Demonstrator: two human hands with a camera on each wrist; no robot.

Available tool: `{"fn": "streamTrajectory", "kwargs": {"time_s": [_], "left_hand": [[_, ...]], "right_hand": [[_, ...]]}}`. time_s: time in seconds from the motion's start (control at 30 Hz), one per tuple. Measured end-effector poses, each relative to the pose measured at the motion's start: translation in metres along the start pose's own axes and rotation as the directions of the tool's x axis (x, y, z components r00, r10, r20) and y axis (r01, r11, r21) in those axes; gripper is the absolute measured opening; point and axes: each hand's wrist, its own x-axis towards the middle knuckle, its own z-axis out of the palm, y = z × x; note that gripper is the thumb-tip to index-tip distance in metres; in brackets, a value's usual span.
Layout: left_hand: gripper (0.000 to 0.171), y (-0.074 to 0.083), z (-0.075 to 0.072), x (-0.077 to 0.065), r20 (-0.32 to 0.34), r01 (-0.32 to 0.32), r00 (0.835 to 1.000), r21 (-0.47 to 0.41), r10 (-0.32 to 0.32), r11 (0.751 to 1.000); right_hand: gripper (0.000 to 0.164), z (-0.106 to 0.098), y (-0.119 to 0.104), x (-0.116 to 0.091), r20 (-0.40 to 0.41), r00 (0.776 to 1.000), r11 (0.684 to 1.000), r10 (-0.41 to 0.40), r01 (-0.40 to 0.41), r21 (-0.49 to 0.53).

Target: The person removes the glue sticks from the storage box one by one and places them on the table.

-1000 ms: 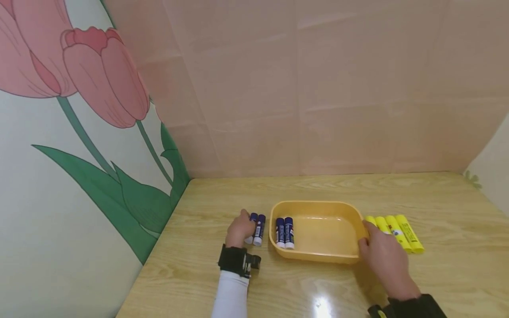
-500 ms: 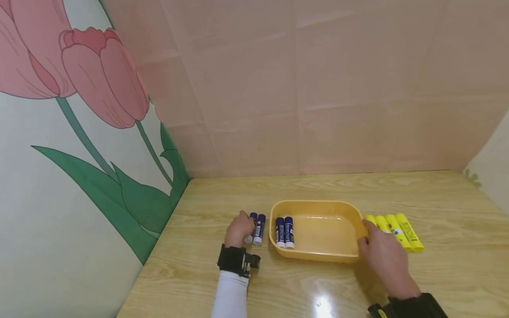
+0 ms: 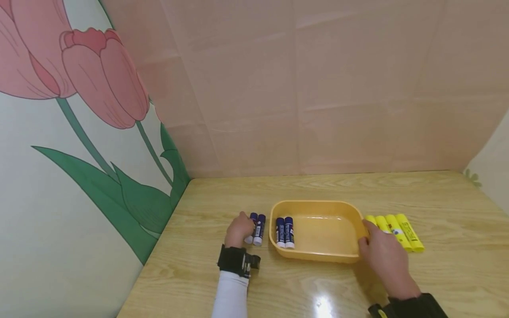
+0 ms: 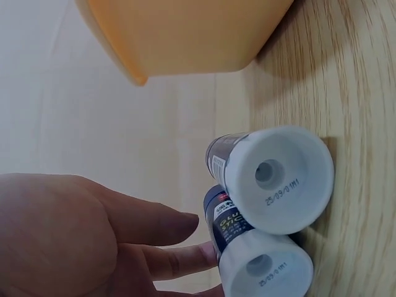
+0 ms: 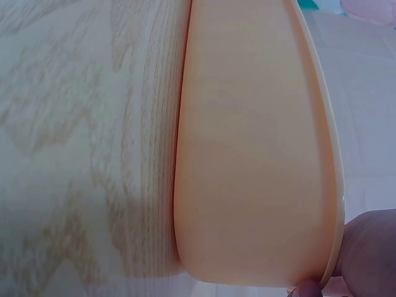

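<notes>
My left hand (image 3: 240,229) is beside two dark blue glue sticks with white bases lying side by side on the table. In the left wrist view, a fingertip touches the outer glue stick (image 4: 265,266), while the thumb is apart from it; the inner glue stick (image 4: 278,179) lies against it. Right of them stands a shallow yellow plastic tray (image 3: 318,256), with two more blue glue sticks (image 3: 284,232) inside at its left end. The right hand (image 3: 385,256) grips the tray's right end, its fingers and thumb on either side of the rim in the right wrist view.
Several yellow glue sticks (image 3: 405,233) lie in a row just right of the tray, partly behind the right hand. The wooden table (image 3: 191,282) meets a pink-covered wall (image 3: 318,110) at the back and a tulip mural (image 3: 119,88) on the left.
Almost nothing differs: the left hand shifts only very slightly at the outer glue stick. The right hand and the tray stay where they were.
</notes>
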Motion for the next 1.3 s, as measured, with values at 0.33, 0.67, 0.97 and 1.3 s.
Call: {"fn": "streamTrajectory", "kwargs": {"time_s": [0.33,0.67,0.97,1.3], "left_hand": [[0.053,0.0001,-0.0011,-0.0004,0.021,0.032,0.999,-0.004,-0.032,0.999],[0.060,-0.0013,0.0002,-0.0005,0.014,0.048,0.999,-0.025,-0.048,0.999],[0.065,-0.0032,0.0019,0.0015,0.026,0.050,0.998,-0.040,-0.049,0.998],[0.062,0.0009,0.0009,-0.0023,0.019,0.051,0.999,-0.046,-0.050,0.998]], "right_hand": [[0.053,-0.0001,0.0000,0.0006,0.016,1.000,1.000,0.013,-0.013,-0.009],[0.053,0.0007,0.0002,0.0006,0.020,1.000,1.000,0.019,-0.019,-0.007],[0.054,0.0018,0.0006,0.0013,0.027,0.999,1.000,0.025,-0.025,-0.005],[0.052,0.0026,0.0012,-0.0005,-0.012,1.000,1.000,-0.010,0.010,-0.003]]}}
